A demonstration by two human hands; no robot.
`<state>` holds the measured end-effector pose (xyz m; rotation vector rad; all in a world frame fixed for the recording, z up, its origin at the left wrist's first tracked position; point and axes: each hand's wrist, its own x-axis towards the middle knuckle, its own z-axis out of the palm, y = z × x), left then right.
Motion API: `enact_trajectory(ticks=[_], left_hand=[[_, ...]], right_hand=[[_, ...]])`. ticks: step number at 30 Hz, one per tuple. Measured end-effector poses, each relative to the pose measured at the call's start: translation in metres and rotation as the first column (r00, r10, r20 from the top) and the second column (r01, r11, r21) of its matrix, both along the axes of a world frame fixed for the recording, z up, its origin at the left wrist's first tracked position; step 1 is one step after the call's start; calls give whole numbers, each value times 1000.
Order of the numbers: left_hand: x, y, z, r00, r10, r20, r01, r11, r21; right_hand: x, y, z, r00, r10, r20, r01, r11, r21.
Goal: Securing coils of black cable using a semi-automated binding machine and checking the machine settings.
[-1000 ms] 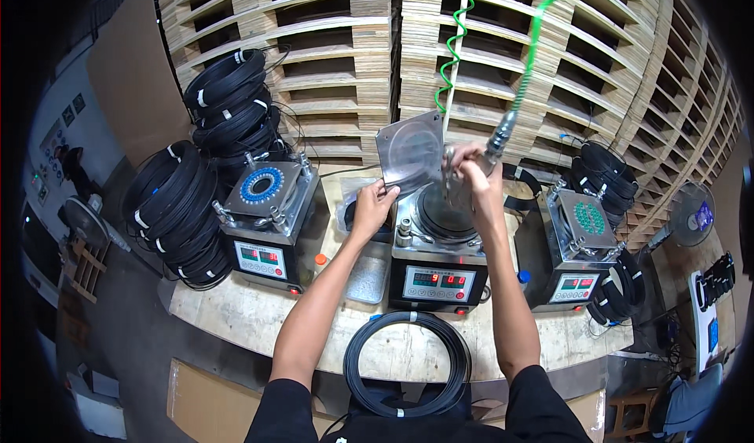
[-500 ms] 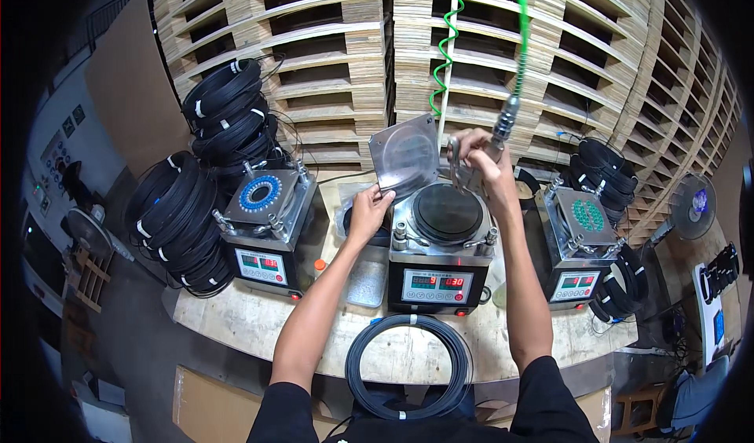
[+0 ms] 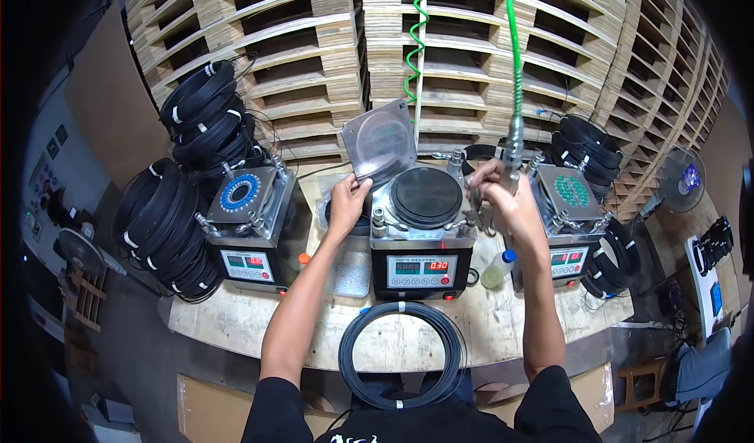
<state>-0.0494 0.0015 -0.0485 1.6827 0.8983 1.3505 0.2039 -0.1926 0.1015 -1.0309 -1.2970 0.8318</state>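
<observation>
Metal plate: tipped up at the middle machine's back left | your left fingers: pinched on its low edge | your right fingers: curled around the air gun, right of that machine

I record lit red digits on the middle machine's panel, left panel and right panel; white lettering on my black shirt.

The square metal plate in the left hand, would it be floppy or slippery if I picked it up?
The square metal plate is probably stiff: it looks flat though the left hand grips it only near its lower edge. Its shiny face might feel rather slippery.
</observation>
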Motion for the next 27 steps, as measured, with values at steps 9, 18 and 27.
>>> enact_trajectory(ticks=[9,18,27], left_hand=[[1,0,-3,1000,-17,-16,16,1000,-20],[16,-47,73,935,344,-83,-269,843,466],[66,-53,102,458,-136,-879,595,781,190]], right_hand=[[5,-10,2,986,-162,35,156,979,131],[38,-37,-8,967,-251,48,249,967,51],[34,-46,-25,990,-140,-28,139,990,-39]])
